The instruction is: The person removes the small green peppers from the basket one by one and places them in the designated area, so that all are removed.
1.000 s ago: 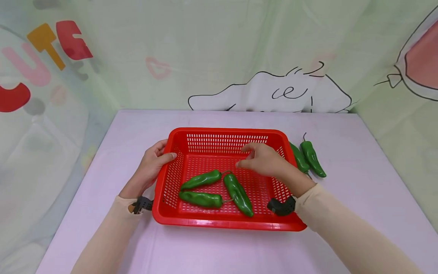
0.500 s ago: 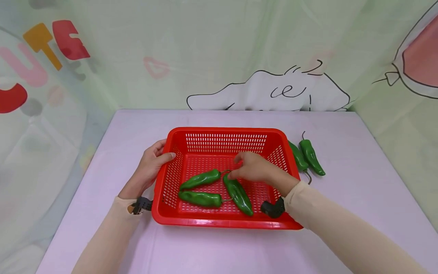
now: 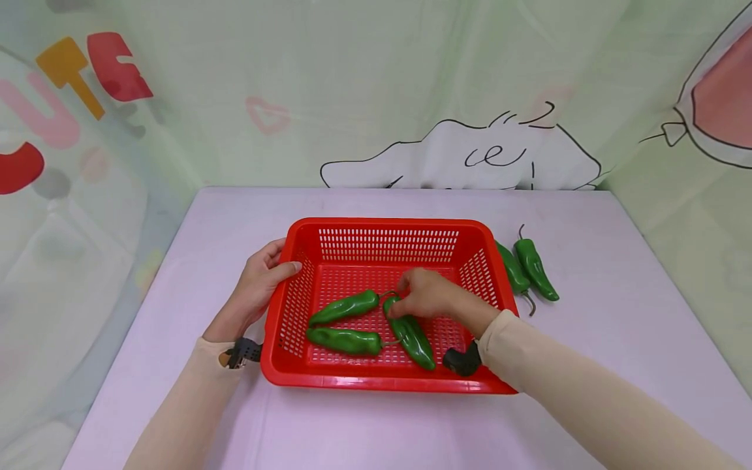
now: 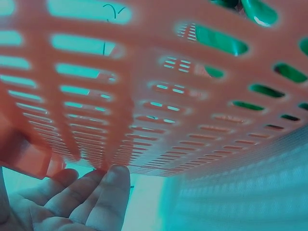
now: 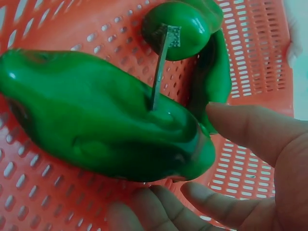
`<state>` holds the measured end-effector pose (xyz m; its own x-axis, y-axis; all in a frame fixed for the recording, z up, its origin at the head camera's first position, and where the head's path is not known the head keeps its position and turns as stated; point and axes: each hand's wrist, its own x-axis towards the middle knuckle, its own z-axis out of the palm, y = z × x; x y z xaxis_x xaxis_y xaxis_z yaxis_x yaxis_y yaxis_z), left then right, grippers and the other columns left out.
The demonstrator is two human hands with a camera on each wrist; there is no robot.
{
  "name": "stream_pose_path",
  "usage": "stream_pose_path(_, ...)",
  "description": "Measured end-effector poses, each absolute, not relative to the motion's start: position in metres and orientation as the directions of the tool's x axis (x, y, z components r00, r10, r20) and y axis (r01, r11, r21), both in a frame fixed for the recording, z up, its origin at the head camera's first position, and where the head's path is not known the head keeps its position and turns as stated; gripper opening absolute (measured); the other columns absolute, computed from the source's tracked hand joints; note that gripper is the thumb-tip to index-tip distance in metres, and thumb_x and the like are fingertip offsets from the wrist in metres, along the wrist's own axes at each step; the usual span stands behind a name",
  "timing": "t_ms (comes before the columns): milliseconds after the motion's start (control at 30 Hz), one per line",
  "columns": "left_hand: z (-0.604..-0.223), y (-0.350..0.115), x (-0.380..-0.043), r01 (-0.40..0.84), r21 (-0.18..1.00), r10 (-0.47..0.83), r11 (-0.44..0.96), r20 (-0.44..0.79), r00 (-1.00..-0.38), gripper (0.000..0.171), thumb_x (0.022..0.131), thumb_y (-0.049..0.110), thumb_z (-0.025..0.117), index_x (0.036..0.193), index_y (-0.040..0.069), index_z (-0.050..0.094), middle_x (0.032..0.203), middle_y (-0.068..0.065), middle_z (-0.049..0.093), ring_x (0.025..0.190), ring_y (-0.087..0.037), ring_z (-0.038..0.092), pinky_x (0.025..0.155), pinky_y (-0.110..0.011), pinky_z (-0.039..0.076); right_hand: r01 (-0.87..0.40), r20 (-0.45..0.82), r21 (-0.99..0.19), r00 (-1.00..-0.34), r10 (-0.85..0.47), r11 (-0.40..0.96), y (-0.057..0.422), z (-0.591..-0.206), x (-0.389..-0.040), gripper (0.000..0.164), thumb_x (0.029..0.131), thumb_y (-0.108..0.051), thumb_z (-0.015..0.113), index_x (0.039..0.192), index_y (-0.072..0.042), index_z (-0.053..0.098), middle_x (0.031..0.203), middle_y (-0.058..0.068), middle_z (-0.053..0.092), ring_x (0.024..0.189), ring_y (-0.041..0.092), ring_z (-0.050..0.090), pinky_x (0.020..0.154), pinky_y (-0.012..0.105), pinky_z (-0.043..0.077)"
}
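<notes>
My left hand point(image 3: 261, 281) grips the left wall of a red plastic basket point(image 3: 388, 382), thumb over the rim and fingers outside; the left wrist view shows those fingers against the slotted wall. Inside the basket lie three green chili peppers. My right hand point(image 3: 427, 294) is down at the stem end of the rightmost pepper point(image 3: 416, 343). In the right wrist view, the thumb is on one side of this pepper point(image 5: 106, 120) and the fingers on the other, spread around its end. To the left lie an upper pepper point(image 3: 346, 307) and a lower pepper point(image 3: 346, 341).
Right of the basket, two more green peppers rest on the pale table point(image 3: 599, 313): one whole pepper point(image 3: 536, 271) and another pepper point(image 3: 514, 271) partly hidden by the basket's rim. A printed cloth backdrop point(image 3: 376, 85) rises behind the table.
The right hand has moved left and down inside the basket onto the rightmost pepper's stem end. My left hand keeps its grip, and the peppers lie as before.
</notes>
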<state>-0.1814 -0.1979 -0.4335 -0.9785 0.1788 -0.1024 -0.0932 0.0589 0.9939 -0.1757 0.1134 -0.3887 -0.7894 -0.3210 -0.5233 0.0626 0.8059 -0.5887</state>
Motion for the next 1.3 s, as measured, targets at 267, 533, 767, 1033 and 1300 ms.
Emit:
stream_pose_path(267, -0.433, -0.198, -0.181, -0.089, 0.994, 0.179, 0.059, -0.098, -0.979, 0.058, 0.102, 0.008, 0.059, 0.157, 0.004, 0.04, 0.141, -0.025, 0.057, 0.111, -0.032, 0.071, 0.083, -0.043, 0.063, 0.113, -0.563, -0.58, -0.772, -0.296, 0.807, 0.111, -0.392, -0.175, 0.041, 0.087, -0.02, 0.083, 0.115, 0.003, 0.063, 0.093, 0.011, 0.069, 0.074, 0.018, 0.068, 0.07, 0.032, 0.064)
stream_pose_path(533, -0.434, -0.197, -0.181, -0.089, 0.995, 0.181, 0.055, -0.098, -0.979, 0.057, 0.102, 0.009, 0.059, 0.156, 0.004, 0.041, 0.14, -0.025, 0.058, 0.11, -0.032, 0.071, 0.083, -0.043, 0.064, 0.125, -0.565, -0.572, -0.776, -0.279, 0.811, 0.11, -0.393, -0.173, 0.033, 0.086, -0.019, 0.083, 0.105, 0.0, 0.063, 0.089, 0.011, 0.069, 0.07, 0.018, 0.07, 0.065, 0.032, 0.064)
stream_pose_path(767, -0.433, -0.197, -0.181, -0.086, 0.995, 0.179, 0.059, -0.095, -0.979, 0.057, 0.102, 0.009, 0.059, 0.156, 0.005, 0.041, 0.141, -0.025, 0.058, 0.111, -0.033, 0.071, 0.082, -0.043, 0.064, 0.112, -0.557, -0.565, -0.783, -0.277, 0.818, 0.11, -0.393, -0.172, 0.022, 0.087, -0.017, 0.081, 0.093, -0.002, 0.067, 0.082, 0.01, 0.07, 0.064, 0.016, 0.069, 0.061, 0.031, 0.063)
stream_pose_path(1033, -0.432, -0.197, -0.181, -0.088, 0.994, 0.179, 0.07, -0.1, -0.979, 0.058, 0.102, 0.01, 0.059, 0.156, 0.005, 0.04, 0.141, -0.025, 0.058, 0.112, -0.034, 0.071, 0.083, -0.043, 0.063, 0.122, -0.55, -0.566, -0.792, -0.264, 0.816, 0.112, -0.389, -0.172, 0.02, 0.086, -0.018, 0.081, 0.091, -0.003, 0.069, 0.08, 0.009, 0.07, 0.063, 0.016, 0.069, 0.062, 0.03, 0.063)
stream_pose_path(1300, -0.431, -0.198, -0.18, -0.089, 0.993, 0.176, 0.077, -0.101, -0.979, 0.057, 0.102, 0.01, 0.059, 0.156, 0.005, 0.041, 0.141, -0.025, 0.058, 0.11, -0.032, 0.071, 0.083, -0.043, 0.064, 0.076, -0.499, -0.587, -0.818, -0.286, 0.806, 0.119, -0.38, -0.174, 0.021, 0.085, -0.019, 0.081, 0.092, -0.003, 0.07, 0.077, 0.007, 0.07, 0.062, 0.015, 0.067, 0.062, 0.029, 0.062)
